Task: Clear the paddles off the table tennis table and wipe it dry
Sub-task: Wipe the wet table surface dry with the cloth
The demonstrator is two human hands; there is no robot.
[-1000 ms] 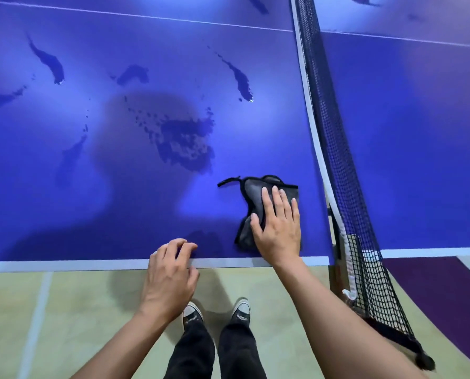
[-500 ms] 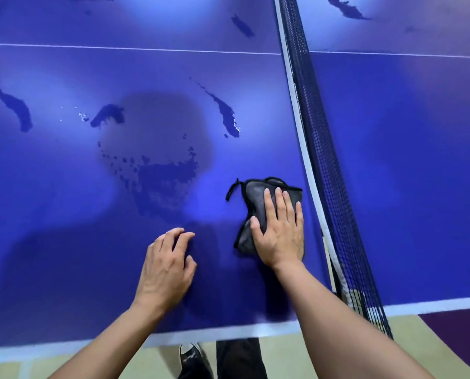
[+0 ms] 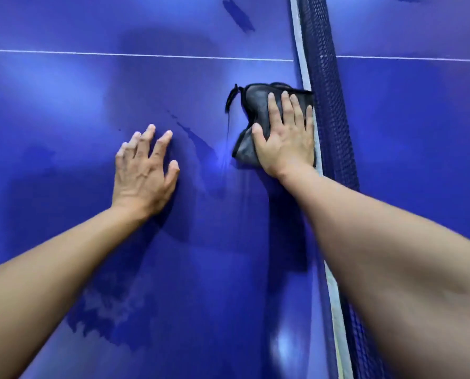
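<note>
A dark grey cloth [image 3: 253, 110] with black trim lies on the blue table tennis table [image 3: 64, 105], right beside the net. My right hand [image 3: 286, 135] presses flat on the cloth with fingers spread. My left hand [image 3: 143, 170] rests palm down on the bare table surface to the left, fingers apart, holding nothing. Thin wet streaks [image 3: 198, 140] show between the two hands, and a smeared damp patch [image 3: 105, 310] lies under my left forearm. No paddles are in view.
The black net [image 3: 329, 119] with its white top band runs up the right side, touching the cloth's right edge. A white centre line [image 3: 146, 56] crosses the table beyond the hands. A dark water mark [image 3: 239, 17] lies farther up near the net.
Both hands have slid farther across the table, away from the near edge. The cloth moved forward along the net under my right hand. The big puddles seen before are gone from view.
</note>
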